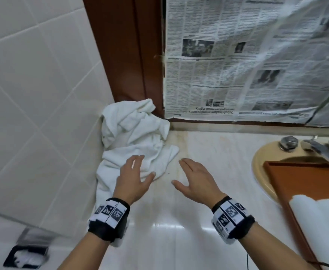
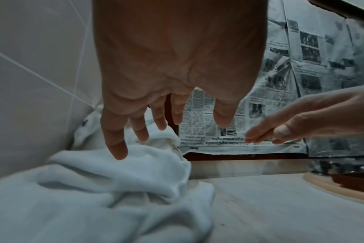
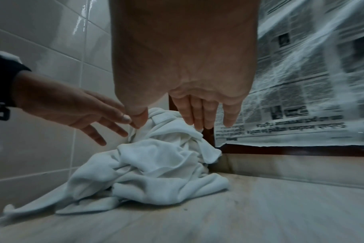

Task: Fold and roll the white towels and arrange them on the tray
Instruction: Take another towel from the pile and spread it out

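Observation:
A crumpled heap of white towels (image 1: 134, 137) (image 2: 106, 189) (image 3: 156, 164) lies in the counter's back left corner, against the tiled wall. My left hand (image 1: 138, 172) (image 2: 156, 128) hovers over the heap's near part with fingers spread, holding nothing. My right hand (image 1: 187, 172) (image 3: 189, 121) is stretched out flat just right of the heap, above the counter, empty too. A brown tray (image 1: 300, 184) lies across the sink at the right. A white towel (image 1: 319, 221) rests on its near end.
The pale marble counter (image 1: 208, 221) runs from the towels to a beige sink (image 1: 261, 160) with a chrome tap (image 1: 315, 147). Newspaper (image 1: 247, 61) covers the framed panel behind. White tiles (image 1: 33, 94) close the left side.

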